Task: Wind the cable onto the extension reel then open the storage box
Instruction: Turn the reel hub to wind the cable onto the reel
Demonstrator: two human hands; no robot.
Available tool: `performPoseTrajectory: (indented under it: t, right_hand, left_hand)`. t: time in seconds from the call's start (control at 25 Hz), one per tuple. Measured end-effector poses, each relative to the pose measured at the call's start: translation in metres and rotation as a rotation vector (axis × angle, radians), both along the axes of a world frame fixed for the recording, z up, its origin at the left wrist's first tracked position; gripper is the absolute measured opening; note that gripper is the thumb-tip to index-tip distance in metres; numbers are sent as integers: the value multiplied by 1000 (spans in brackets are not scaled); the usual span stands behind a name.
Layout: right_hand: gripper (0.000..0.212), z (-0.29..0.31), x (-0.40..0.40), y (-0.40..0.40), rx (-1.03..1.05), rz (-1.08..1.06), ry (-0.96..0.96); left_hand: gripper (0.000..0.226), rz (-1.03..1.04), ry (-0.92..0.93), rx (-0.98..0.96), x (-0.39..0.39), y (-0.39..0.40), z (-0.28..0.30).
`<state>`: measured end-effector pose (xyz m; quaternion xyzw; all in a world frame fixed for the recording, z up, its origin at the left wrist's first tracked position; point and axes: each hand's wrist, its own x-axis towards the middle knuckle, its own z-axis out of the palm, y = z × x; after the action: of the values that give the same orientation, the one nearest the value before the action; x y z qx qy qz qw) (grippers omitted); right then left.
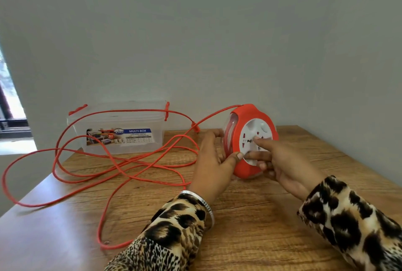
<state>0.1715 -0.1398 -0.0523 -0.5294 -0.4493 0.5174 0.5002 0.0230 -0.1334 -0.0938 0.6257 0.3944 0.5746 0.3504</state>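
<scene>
left hand (pixel 214 157) clamps reel (pixel 250 140) rim, thumb front | right hand (pixel 280 162) index finger on white socket face, other fingers under | reel upright on table (pixel 261 216) | cable (pixel 121 162) loose | storage box (pixel 119 129) lidded, back left

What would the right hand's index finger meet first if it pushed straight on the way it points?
The right hand already seems to touch the white socket face of the red round extension reel; contact depth is unclear.
</scene>
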Motion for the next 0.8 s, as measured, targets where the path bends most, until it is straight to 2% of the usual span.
performPoseTrajectory:
  t: [0.08, 0.16, 0.2, 0.28, 0.36, 0.4, 0.48, 0.56, 0.64, 0.72, 0.76, 0.8]
  right_hand:
    - [18, 0, 4, 2, -42, 71, 131]
    - [15, -1, 8, 3, -27, 114, 94]
    - [16, -2, 10, 3, -2, 109, -8]
    - [22, -5, 16, 6, 121, -25, -367]
    - [41, -6, 24, 10, 289, -218, -612]
    - [54, -6, 29, 11, 344, -258, -628]
    - [75, -4, 37, 14, 381, -195, -555]
    - [80, -6, 42, 17, 355, -76, -415]
    - [70, -10, 47, 20, 351, -9, -275]
    - [54, -10, 51, 23, 340, -5, -197]
    - [52, -10, 54, 25, 321, -23, -188]
    - [53, -10, 55, 26, 296, -34, -193]
  left_hand:
    - [43, 6, -8, -4, 1, -1, 1]
    - [44, -2, -44, -17, 2, -2, 1]
    - [45, -20, -73, -39, 2, -2, 1]
    - [47, -67, -110, -105, -1, -6, 4]
    - [46, -89, -127, -158, -3, -8, 8]
    - [44, -100, -140, -177, -4, -8, 8]
    - [44, -140, -165, -214, -7, -8, 8]
    - [45, -197, -151, -273, -10, -9, 8]
    - [40, -138, 10, -270, -15, -9, 10]
    - [29, 157, 378, -62, -24, -7, 18]
    - [28, 335, 492, 62, -30, -7, 20]
    - [32, 475, 529, 151, -36, -8, 24]
